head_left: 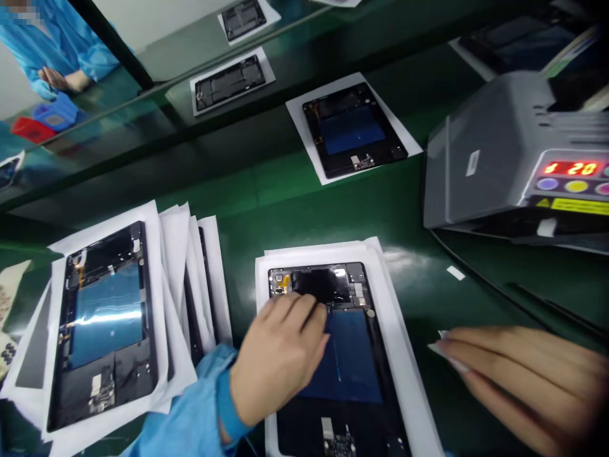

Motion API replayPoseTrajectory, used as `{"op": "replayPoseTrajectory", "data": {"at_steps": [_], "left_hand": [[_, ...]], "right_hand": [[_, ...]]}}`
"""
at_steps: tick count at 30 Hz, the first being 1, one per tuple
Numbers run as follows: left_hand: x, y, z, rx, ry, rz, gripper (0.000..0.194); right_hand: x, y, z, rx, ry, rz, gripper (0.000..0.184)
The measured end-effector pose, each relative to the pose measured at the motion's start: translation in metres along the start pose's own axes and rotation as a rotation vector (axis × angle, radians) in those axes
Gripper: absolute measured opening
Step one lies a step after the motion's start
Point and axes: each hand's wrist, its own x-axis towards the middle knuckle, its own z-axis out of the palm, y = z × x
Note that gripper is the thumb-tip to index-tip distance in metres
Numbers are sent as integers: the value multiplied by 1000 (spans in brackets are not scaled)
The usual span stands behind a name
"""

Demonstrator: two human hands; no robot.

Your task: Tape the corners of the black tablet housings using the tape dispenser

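In front of me lies a tablet without its screen [352,355], its blue battery and circuit boards exposed, on white sheets [399,355]. My left hand [283,355] rests over its upper left part with the fingers curled down. The fingertips are hidden, so what they pinch, if anything, does not show. Around that wrist is a blue band [231,406]. To the right of the tablet, my right hand [528,387] is held above the green table, blurred, its fingers pressed together. A small white piece [435,348] shows at its fingertips.
At left stands a stack of open tablets [107,330] interleaved with white sheets. Another open tablet [352,130] lies ahead. A grey machine [485,152] with a red display is at right, its cable nearby. A small white label [455,273] lies on the table. A person in blue [61,51] sits opposite.
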Motion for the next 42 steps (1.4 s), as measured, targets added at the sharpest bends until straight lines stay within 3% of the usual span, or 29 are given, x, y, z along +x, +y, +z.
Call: {"op": "replayPoseTrajectory", "data": {"at_steps": [3, 5, 10, 14, 29, 42], "left_hand": [[-28, -21, -3, 37, 43, -113, 33], [-38, -32, 7, 57, 69, -134, 39], [-41, -44, 33, 17, 131, -161, 42], [-42, -46, 38, -30, 102, -179, 44], [-44, -45, 43, -82, 53, -169, 49], [-45, -43, 41, -62, 69, -175, 49]], "right_hand": [[32, -22, 8, 85, -231, -108, 22], [59, -36, 22, 109, -271, -140, 22], [117, -58, 86, 7, -111, -189, 12], [127, -58, 116, -87, -76, -204, 13], [122, -58, 118, -154, -151, -214, 18], [128, -67, 112, -238, -193, -272, 8]]}}
